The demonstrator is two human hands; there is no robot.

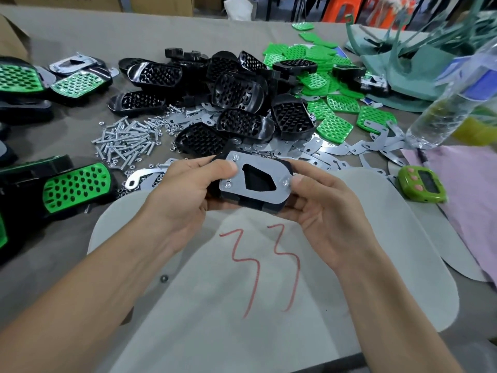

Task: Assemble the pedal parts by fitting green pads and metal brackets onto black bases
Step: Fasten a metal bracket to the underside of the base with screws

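Centre of frame: left hand point(185, 189) and right hand point(320, 200) each in a clenched grip on opposite ends of one black base point(228, 196), metal bracket point(255, 176) facing up, thumbs pressing its edges, above the surface point(80, 30).

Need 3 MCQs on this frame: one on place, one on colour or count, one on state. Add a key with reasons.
1. Where does the pile of loose screws lie?
A. left of the heap of black bases
B. on the pink cloth
C. inside the plastic bottle

2. What colour is the "33" written on the grey sheet?
A. blue
B. red
C. green

3. How is the pedal part held?
A. lying flat on the sheet
B. in the left hand alone
C. between the left hand and the right hand, metal bracket facing up

Key: 1 A, the screws spread on the table left of the bases. 2 B, the strokes are red. 3 C, both thumbs press on the bracket, clear of the sheet.
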